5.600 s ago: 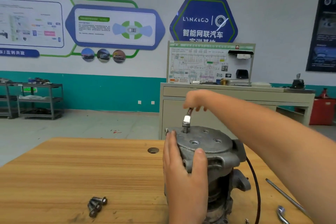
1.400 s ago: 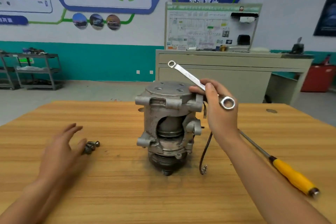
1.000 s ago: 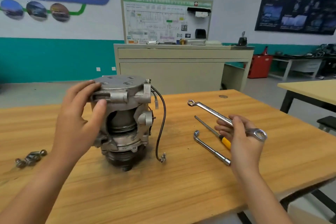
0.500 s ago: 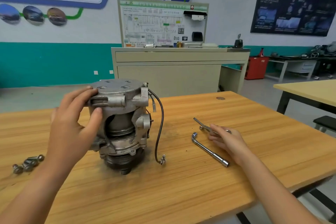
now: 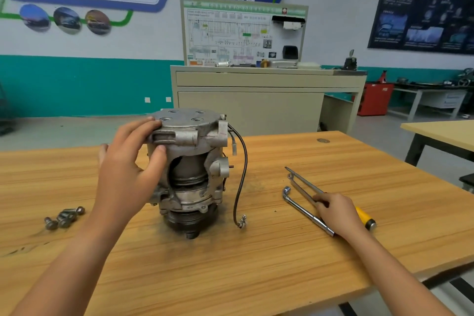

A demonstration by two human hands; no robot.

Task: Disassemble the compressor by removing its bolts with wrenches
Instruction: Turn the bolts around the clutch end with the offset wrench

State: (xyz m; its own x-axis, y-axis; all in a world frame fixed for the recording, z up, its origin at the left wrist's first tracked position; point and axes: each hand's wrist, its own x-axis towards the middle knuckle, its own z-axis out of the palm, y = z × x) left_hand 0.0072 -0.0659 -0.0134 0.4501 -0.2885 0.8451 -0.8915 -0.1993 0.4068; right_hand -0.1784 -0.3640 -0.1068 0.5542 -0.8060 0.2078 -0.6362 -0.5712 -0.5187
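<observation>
The compressor (image 5: 195, 161) is gripped near its top by the left hand (image 5: 128, 172), with fingers on the lid's rim and thumb on the housing. The right hand (image 5: 336, 213) is laid palm-down over a ring wrench (image 5: 301, 187) and a yellow-handled screwdriver (image 5: 365, 217); whether it grips them cannot be told. Bare bench (image 5: 256, 277) is left between compressor and tools, and toward the near edge. The compressor is stood upright mid-bench, grey, with four open holes in its lid. Loose bolts (image 5: 64, 218) are seen to its left.
</observation>
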